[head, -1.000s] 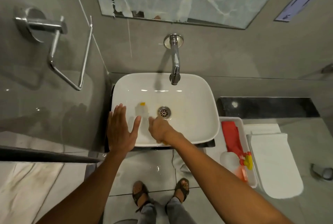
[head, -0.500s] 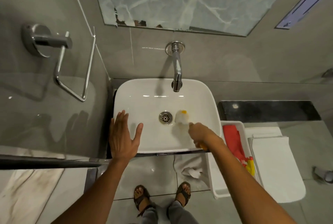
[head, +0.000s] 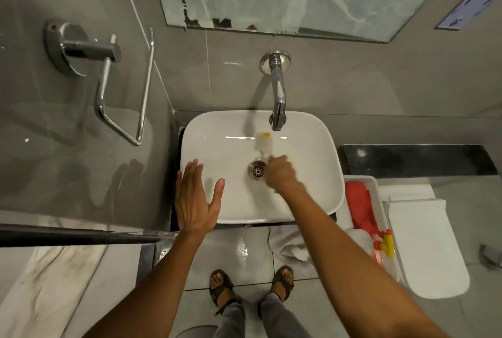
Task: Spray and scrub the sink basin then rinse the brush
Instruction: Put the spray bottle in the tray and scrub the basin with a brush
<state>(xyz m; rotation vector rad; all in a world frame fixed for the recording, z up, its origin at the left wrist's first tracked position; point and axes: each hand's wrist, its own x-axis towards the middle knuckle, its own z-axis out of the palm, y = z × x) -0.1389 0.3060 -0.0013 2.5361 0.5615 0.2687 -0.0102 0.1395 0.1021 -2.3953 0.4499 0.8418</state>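
Note:
A white rectangular sink basin (head: pixel 323 163) sits below a chrome tap (head: pixel 277 93), with a metal drain (head: pixel 257 170) in its middle. My right hand (head: pixel 279 173) is inside the basin beside the drain, shut on a scrub brush (head: pixel 263 143). The brush has a pale, blurred head with a yellow tip, pressed against the basin's back slope under the spout. My left hand (head: pixel 196 197) lies flat and open on the basin's front-left rim, fingers spread.
A white tray (head: pixel 376 182) to the right holds a red cloth (head: pixel 360 204) and a spray bottle with a yellow-red trigger (head: pixel 384 245). Right of it stands a closed white toilet (head: pixel 426 245). A chrome towel holder (head: pixel 108 79) hangs on the left wall. A crumpled rag (head: pixel 288 242) lies on the floor.
My right hand swept the brush from the left of the drain to its right, then up to the basin's back slope under the tap. The left hand stayed on the rim.

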